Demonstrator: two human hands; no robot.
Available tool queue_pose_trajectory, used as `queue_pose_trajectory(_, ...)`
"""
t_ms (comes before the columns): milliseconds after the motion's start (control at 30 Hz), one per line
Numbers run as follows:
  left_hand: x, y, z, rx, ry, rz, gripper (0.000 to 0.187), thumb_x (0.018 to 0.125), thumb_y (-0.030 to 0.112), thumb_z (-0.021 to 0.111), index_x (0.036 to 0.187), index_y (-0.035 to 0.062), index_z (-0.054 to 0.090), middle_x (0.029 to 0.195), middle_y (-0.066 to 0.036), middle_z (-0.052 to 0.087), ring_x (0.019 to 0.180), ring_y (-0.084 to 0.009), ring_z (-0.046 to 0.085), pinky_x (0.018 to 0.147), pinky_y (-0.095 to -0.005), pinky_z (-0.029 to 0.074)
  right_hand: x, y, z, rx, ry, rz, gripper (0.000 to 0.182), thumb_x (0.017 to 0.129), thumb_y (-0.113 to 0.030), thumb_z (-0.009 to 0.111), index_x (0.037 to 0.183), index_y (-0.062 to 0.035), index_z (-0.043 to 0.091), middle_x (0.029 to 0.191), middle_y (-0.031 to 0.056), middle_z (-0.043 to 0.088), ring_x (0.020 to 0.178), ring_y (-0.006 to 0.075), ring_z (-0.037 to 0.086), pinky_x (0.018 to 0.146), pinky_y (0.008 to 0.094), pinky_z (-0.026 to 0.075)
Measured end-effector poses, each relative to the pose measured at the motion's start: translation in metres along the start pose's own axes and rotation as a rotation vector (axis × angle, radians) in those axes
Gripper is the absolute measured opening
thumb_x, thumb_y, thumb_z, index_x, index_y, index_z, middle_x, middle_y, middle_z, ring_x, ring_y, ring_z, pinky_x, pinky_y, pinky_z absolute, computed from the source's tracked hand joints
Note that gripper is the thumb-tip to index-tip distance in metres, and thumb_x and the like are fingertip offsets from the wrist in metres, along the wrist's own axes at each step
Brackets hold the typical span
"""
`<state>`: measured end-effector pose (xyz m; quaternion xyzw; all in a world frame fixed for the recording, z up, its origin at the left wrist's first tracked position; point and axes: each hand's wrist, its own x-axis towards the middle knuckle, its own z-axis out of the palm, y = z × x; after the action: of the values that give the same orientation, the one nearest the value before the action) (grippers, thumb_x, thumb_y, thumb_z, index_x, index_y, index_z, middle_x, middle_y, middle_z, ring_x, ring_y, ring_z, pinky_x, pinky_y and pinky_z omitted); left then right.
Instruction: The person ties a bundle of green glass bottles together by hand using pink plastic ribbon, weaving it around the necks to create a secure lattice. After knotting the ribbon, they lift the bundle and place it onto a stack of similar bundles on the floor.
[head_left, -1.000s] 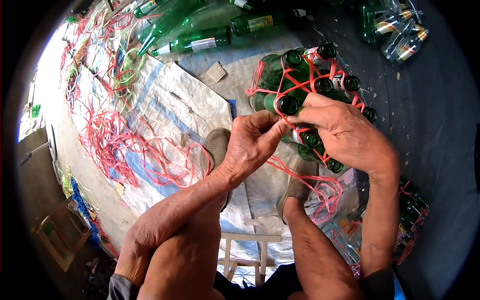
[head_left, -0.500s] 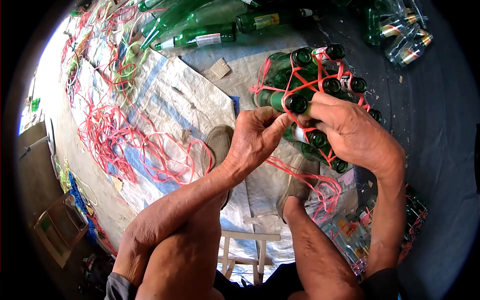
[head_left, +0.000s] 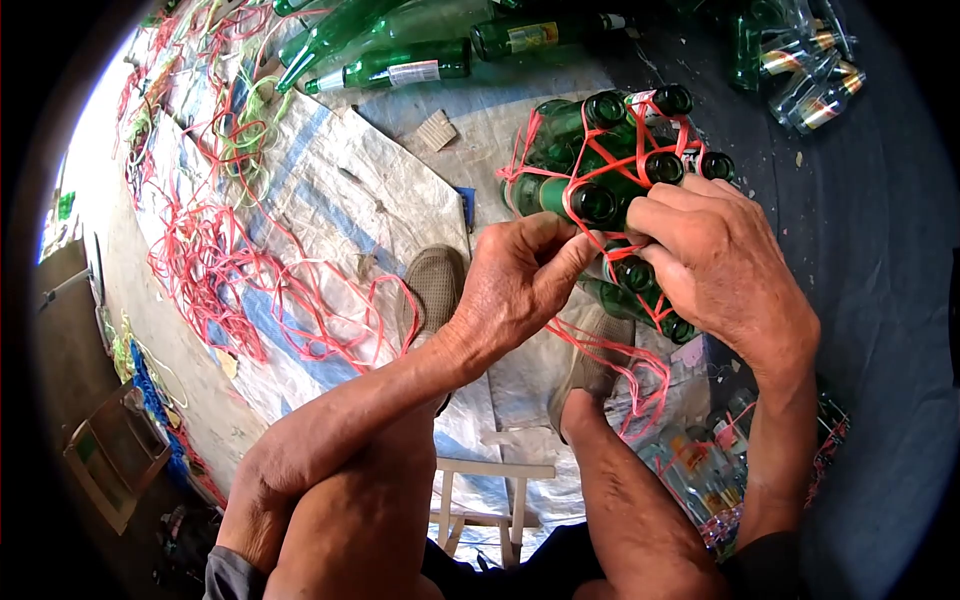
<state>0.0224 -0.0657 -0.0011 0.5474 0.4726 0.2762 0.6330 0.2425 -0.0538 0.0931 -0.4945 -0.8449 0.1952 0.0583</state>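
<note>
Head view: a bundle of green bottles [head_left: 612,180] on the ground, in front of the right shoe [head_left: 600,355], near where the pale striped sheet [head_left: 310,180] meets the dark sheet [head_left: 880,250]. Glass shiny and translucent, round mouths nearly black, white labels on some necks. Red twine [head_left: 622,252] crisscrossing from neck to neck in a loose net, stretched straight in places. Cannot tell whether standing upright or leaning.

Left hand [head_left: 515,290] at the near left side of the bundle, thumb and forefinger pinching the red twine just beside a neck. Right hand [head_left: 730,265] over the right side, fingers curled in among the necks and hiding part of the net; cannot tell what is gripped there.

Edges of the bundle: to the left, a span of pale sheet with a cardboard scrap [head_left: 436,130], then farther off a tangle of loose strands [head_left: 215,290]. Beyond the far edge, loose green bottles [head_left: 400,65] lying on their sides. Well apart at upper right, a cluster of clear bottles [head_left: 820,95]. Toward the body, trailing pink strands [head_left: 655,385] beside the right shoe. Widest room to the right, across the dark sheet.
</note>
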Motion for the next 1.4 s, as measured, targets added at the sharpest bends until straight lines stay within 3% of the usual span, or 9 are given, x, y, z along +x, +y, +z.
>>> queue_pose_trajectory(200,-0.001,-0.001,0.002,-0.016,-0.011,0.014,0.034,0.108,0.029,0.074,0.107,-0.0039,0.077,0.074,0.007,0.058,0.073,-0.0031,0.048,0.059,-0.0263,0.042,-0.004,-0.007,-0.01,0.002,0.056,0.039,0.017,0.081,0.0,0.075,0.093,-0.0047,0.064,0.09,0.0092,0.061,0.089,0.0326,0.063,0.081,0.0457,0.051)
queue_pose_trajectory(300,-0.001,-0.001,0.003,-0.043,-0.023,-0.005,0.032,0.108,0.028,0.074,0.107,-0.004,0.077,0.076,0.007,0.06,0.073,-0.0031,0.048,0.059,-0.0261,0.042,-0.004,-0.007,-0.008,0.08,0.17,0.052,0.021,0.076,0.007,0.074,0.088,-0.0018,0.06,0.087,0.0113,0.059,0.083,0.0336,0.058,0.074,0.0448,0.048)
queue_pose_trajectory(400,-0.002,0.001,0.002,-0.04,-0.044,-0.042,0.03,0.108,0.026,0.075,0.107,-0.0037,0.077,0.077,0.006,0.061,0.074,-0.0027,0.05,0.06,-0.0256,0.043,-0.005,-0.004,-0.004,0.104,0.215,0.042,0.022,0.078,0.004,0.076,0.088,-0.0027,0.059,0.09,0.0121,0.058,0.087,0.035,0.063,0.074,0.0472,0.051)
queue_pose_trajectory(700,-0.003,0.002,-0.001,-0.003,-0.088,-0.049,0.029,0.11,0.022,0.071,0.12,-0.0043,0.075,0.089,0.003,0.071,0.081,-0.003,0.055,0.067,-0.0237,0.048,-0.009,0.003,0.014,0.144,0.426,0.043,0.023,0.075,0.01,0.07,0.091,-0.0023,0.059,0.087,0.0139,0.061,0.077,0.0372,0.064,0.068,0.0463,0.052)
queue_pose_trajectory(833,-0.002,-0.01,0.005,-0.082,-0.065,-0.001,0.029,0.11,0.022,0.07,0.119,-0.0047,0.073,0.092,0.003,0.07,0.083,-0.0032,0.055,0.07,-0.0237,0.048,-0.009,0.001,0.019,0.335,0.463,0.126,0.023,0.077,0.012,0.068,0.094,-0.0025,0.061,0.085,0.0133,0.063,0.074,0.036,0.065,0.067,0.0438,0.053)
queue_pose_trajectory(1000,-0.004,0.003,0.0,-0.069,-0.106,-0.066,0.028,0.111,0.023,0.069,0.117,-0.005,0.072,0.093,0.003,0.069,0.083,-0.0037,0.055,0.071,-0.0239,0.047,-0.012,0.011,0.018,0.011,0.501,0.065,0.022,0.08,0.014,0.067,0.096,-0.0009,0.063,0.085,0.0127,0.064,0.074,0.0337,0.068,0.067,0.0401,0.055)
queue_pose_trajectory(1400,-0.004,0.002,0.004,-0.093,-0.081,-0.013,0.029,0.113,0.024,0.067,0.12,-0.0043,0.072,0.089,0.005,0.065,0.08,-0.0029,0.051,0.068,-0.023,0.043,-0.002,0.027,0.005,0.156,0.54,0.126,0.018,0.087,0.012,0.074,0.099,0.0003,0.071,0.087,0.0139,0.07,0.075,0.0305,0.071,0.067,0.0359,0.055)
